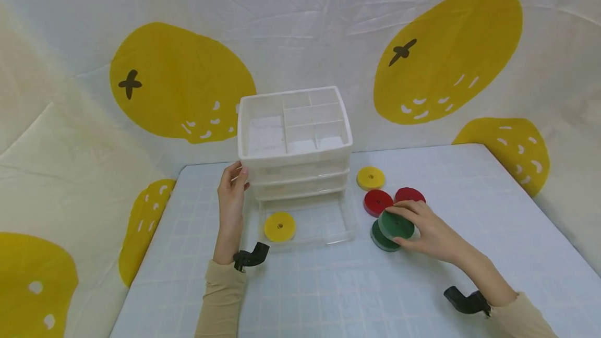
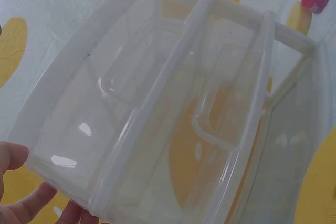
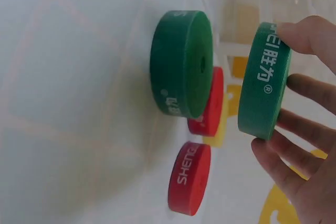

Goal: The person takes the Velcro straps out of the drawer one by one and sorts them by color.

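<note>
My right hand pinches a green tape roll by its edges between thumb and fingers, with white print along its outer band. In the head view it overlaps a second green tape roll that sits on the table. My left hand rests at the left side of a white drawer unit, thumb tip at the front corner below the top rim and fingers along the side. The unit's lowest clear drawer is pulled out, with a yellow tape roll in its left part.
Behind the green rolls lie two red tape rolls and another yellow tape roll, right of the unit. A divided tray tops the unit. The table wears a pale checked cover, and a lemon-print cloth hangs behind.
</note>
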The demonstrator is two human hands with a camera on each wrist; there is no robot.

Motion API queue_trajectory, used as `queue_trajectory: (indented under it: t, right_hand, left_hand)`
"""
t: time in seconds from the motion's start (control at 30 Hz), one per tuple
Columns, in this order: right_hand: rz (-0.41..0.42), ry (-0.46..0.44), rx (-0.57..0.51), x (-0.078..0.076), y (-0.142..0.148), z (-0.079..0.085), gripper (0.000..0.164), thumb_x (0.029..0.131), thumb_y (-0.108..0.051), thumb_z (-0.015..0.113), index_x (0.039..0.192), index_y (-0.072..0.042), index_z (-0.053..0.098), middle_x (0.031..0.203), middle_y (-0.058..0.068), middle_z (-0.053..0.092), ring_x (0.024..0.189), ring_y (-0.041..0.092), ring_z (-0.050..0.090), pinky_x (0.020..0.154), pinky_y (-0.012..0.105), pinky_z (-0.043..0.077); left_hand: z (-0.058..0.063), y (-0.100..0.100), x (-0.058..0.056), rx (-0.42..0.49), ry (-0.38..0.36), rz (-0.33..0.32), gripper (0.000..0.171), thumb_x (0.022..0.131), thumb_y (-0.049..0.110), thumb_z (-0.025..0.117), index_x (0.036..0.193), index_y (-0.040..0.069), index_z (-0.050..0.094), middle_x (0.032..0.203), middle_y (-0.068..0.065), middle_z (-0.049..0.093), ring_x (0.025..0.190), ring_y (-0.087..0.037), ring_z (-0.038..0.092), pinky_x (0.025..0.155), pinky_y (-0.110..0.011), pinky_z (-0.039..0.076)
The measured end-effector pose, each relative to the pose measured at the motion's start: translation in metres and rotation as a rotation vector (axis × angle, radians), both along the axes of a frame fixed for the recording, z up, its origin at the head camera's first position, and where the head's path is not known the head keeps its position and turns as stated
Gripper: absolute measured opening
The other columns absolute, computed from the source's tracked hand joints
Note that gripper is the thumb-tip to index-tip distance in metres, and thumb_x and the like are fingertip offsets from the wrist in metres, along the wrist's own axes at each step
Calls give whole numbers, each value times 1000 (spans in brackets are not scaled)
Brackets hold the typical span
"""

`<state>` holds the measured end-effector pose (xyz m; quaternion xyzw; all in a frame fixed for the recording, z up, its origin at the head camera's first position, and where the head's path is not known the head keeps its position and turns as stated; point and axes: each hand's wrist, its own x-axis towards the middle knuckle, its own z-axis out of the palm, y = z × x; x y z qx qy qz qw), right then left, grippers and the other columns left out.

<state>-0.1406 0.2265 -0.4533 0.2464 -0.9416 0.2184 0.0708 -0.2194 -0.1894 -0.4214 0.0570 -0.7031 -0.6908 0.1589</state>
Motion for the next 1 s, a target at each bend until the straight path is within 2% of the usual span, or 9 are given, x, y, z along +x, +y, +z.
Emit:
queue_trajectory:
  t: [0.23,0.47,0.6,1.0]
  right_hand:
    - [-47,52,29,9,22,-13,64,68,-21,86,126,-16,60,123,6,56,108,18,47,77,38,57]
    - [-130,-19,15,15,39,-20,65,70,-24,85,128,-15,58,122,8,56,108,22,48,78,44,56]
    - [-156,-53,7,14,47,-24,65,71,-25,84,129,-14,57,122,10,55,109,24,47,79,46,55]
    - [-166,-78,13,6,59,-38,63,72,-23,83,128,-11,57,120,15,55,105,27,48,78,49,54]
  left_hand:
    - [1,1,1,-3,-11,-7,40,96,35,57,129,14,54,113,6,53,101,-15,52,94,-32,45]
    - [2,1,1,-1,-10,-7,39,96,34,57,129,14,54,113,6,53,101,-15,52,93,-31,45]
    - [1,0,0,2,-14,-2,39,96,34,57,129,14,54,112,7,54,100,-15,52,92,-29,45]
    - [1,0,0,-13,-12,1,40,96,36,57,129,14,54,113,7,53,102,-15,52,93,-32,45]
